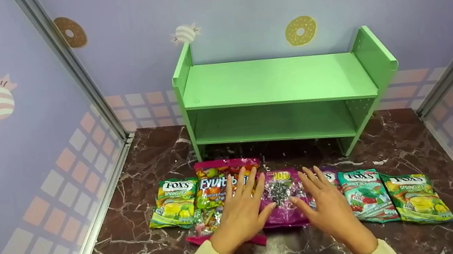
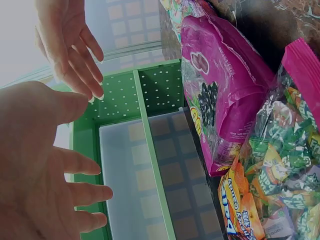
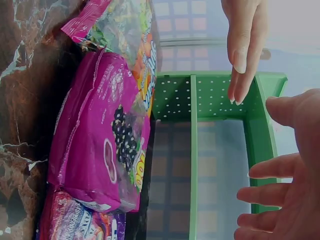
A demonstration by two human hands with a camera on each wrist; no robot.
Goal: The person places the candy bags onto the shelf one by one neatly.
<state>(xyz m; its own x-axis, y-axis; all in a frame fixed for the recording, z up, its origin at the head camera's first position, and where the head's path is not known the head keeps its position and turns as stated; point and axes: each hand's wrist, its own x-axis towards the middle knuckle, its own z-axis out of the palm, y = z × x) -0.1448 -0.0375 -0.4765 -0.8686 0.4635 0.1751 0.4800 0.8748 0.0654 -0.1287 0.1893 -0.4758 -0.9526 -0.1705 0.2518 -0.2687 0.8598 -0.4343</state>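
My left hand (image 1: 240, 212) is held above the candy bags with its fingers spread and straight. It overlaps the Fyuit candy bag (image 1: 211, 188), a large bag with a magenta edge and a clear lower part. Level with it, my right hand (image 1: 329, 207) spreads its fingers over a mostly hidden purple bag (image 1: 330, 172). Between the two hands lies a magenta candy bag (image 1: 285, 216) with a dark berry picture. Both wrist views show a gap between the hands and the magenta bag (image 2: 235, 75), and nothing is held in either palm.
A green two-tier shelf (image 1: 276, 80) stands behind the row of bags. A yellow-green Fox's bag (image 1: 174, 203) lies at the left end. To the right are a teal Fox's bag (image 1: 368, 196) and another yellow-green Fox's bag (image 1: 420, 198). Patterned walls (image 1: 126, 36) enclose the dark marble surface (image 1: 138, 248).
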